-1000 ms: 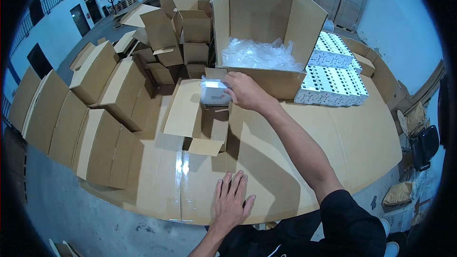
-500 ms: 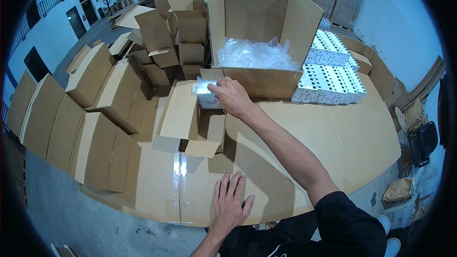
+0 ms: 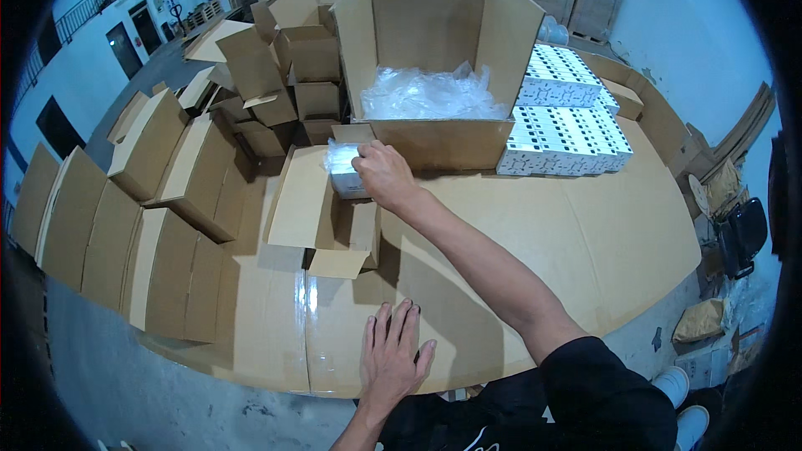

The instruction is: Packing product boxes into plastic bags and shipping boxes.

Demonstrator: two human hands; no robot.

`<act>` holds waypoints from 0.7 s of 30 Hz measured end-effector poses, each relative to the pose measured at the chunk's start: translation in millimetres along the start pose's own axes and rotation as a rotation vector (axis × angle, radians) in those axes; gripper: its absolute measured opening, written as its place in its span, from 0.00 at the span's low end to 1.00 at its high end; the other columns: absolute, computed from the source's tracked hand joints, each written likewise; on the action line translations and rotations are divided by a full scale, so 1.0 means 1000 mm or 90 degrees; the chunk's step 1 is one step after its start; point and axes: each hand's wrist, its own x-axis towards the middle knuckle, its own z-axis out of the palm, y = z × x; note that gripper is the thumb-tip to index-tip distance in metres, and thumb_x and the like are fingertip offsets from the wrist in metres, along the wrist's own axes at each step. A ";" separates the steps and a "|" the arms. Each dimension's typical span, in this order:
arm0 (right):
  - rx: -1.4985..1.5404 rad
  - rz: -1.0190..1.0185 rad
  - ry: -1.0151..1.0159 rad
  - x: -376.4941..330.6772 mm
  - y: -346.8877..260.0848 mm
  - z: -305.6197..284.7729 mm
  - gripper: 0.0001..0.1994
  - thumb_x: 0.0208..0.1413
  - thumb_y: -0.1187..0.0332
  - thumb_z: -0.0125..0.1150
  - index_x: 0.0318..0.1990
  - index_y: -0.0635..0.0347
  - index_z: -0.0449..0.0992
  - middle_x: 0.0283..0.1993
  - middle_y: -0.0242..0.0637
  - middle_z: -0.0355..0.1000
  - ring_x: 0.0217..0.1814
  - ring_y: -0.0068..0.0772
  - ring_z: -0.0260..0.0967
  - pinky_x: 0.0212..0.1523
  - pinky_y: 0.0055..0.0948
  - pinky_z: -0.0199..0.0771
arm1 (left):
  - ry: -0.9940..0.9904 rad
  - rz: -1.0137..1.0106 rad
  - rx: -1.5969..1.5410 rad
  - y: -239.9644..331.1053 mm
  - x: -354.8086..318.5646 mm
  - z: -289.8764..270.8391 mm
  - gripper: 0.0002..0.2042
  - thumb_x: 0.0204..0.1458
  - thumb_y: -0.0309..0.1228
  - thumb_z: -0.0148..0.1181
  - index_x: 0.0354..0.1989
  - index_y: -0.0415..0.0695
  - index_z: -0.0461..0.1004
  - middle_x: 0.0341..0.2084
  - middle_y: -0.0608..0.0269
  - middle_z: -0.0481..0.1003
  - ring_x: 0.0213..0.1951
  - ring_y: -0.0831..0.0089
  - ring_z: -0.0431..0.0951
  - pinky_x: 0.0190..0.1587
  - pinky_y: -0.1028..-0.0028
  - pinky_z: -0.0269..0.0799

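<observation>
Head view: the right hand (image 3: 387, 174) is clamped on a small white box in clear plastic (image 3: 344, 172), over the far end of an open brown cardboard carton (image 3: 364, 232); the left hand (image 3: 390, 361) lies flat, gripping nothing. I'd keep the box level, clear of the flaps (image 3: 337, 264).

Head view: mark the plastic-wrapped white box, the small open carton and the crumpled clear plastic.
plastic-wrapped white box (image 3: 345, 177): head view, its front face
small open carton (image 3: 300, 203): head view, its left flap
crumpled clear plastic (image 3: 433, 95): head view, middle of the heap
</observation>
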 end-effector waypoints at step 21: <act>0.179 0.305 0.088 -0.239 0.232 -0.220 0.13 0.55 0.73 0.62 0.48 0.59 0.77 0.47 0.44 0.74 0.48 0.45 0.74 0.48 0.39 0.76 | -0.005 0.177 0.000 0.053 0.218 0.087 0.24 0.59 0.35 0.56 0.64 0.43 0.66 0.66 0.52 0.63 0.70 0.47 0.55 0.71 0.48 0.48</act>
